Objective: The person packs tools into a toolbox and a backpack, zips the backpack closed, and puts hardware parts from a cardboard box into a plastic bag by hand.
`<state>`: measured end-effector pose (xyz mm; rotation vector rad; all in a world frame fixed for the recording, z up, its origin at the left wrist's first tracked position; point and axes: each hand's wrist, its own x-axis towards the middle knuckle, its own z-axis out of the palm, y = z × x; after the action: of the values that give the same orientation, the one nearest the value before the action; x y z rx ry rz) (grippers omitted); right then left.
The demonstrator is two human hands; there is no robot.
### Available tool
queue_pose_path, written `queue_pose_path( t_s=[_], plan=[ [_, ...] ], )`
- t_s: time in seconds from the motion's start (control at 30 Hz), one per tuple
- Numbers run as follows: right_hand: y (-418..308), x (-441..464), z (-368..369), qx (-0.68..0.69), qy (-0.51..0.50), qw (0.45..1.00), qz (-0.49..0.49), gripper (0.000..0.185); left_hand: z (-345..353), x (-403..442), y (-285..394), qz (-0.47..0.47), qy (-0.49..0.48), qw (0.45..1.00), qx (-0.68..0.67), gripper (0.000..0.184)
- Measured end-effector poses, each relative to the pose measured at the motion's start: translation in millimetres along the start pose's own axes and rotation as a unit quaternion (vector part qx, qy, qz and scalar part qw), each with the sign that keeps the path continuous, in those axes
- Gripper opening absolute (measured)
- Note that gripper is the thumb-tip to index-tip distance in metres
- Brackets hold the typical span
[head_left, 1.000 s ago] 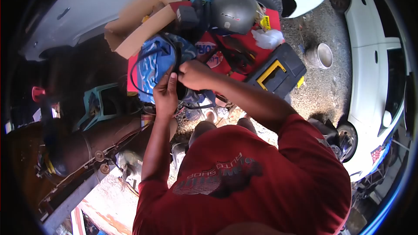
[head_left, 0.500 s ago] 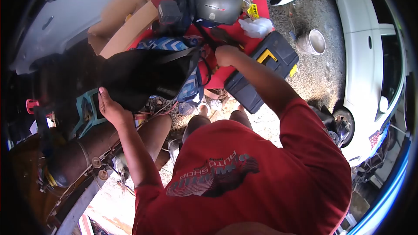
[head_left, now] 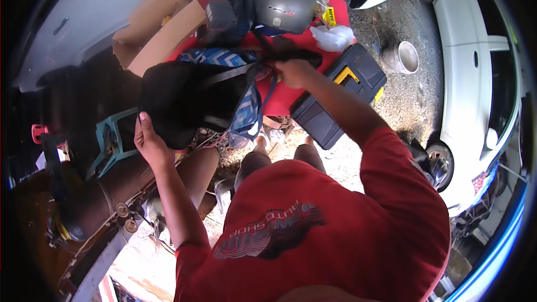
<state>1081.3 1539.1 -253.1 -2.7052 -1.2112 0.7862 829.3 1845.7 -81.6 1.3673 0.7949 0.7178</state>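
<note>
A black fabric bag (head_left: 193,92), with grey trim along its edge, is stretched across the middle of the view. My left hand (head_left: 150,140) pinches its lower left edge, thumb on top. At the bag's right end, my right hand (head_left: 292,72) is closed around a dark strap; its fingertips are partly hidden. Blue and white zigzag-patterned fabric (head_left: 246,114) hangs beside the bag's right end, and more of it shows behind. A red surface (head_left: 285,98) lies under and behind my right hand.
A dark toolbox (head_left: 321,120) with a yellow handle stands right of the red surface. Behind are a grey helmet (head_left: 285,3), a white plastic bag (head_left: 333,38) and a cardboard box (head_left: 162,36). A teal stool (head_left: 112,140) stands left; a bucket (head_left: 404,57) and white car (head_left: 470,78) are right.
My left hand and the bag's left end have shifted right, exposing more of the teal stool. At the right end, the strap has moved with my right hand, which turned slightly.
</note>
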Motion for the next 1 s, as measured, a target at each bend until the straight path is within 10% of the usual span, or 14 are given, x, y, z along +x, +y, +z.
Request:
queue_pose_path(
  t_s=[0.27,0.47,0.63,0.83,1.0],
  plan=[
    [28,-34,-102,-0.133,0.048,0.983,0.118,0.022,8,5,-4,0.051,-0.042,0.994,0.092,0.030],
    [-120,-52,-177,-0.029,-0.001,0.994,-0.101,0.017,18,0,-6,0.088,-0.045,0.989,0.112,0.035],
    [-223,15,-81,0.060,0.131,0.975,-0.169,0.022,33,-14,-5,0.066,-0.048,0.992,0.096,0.033],
    [-104,-5,-105,0.147,0.170,0.974,0.013,0.020,16,-12,-3,0.023,-0.023,0.999,0.024,0.035],
    [53,33,-26,-0.127,-0.102,0.971,0.174,0.031,12,-6,-10,0.020,-0.030,0.997,0.062,0.032]
  ],
)
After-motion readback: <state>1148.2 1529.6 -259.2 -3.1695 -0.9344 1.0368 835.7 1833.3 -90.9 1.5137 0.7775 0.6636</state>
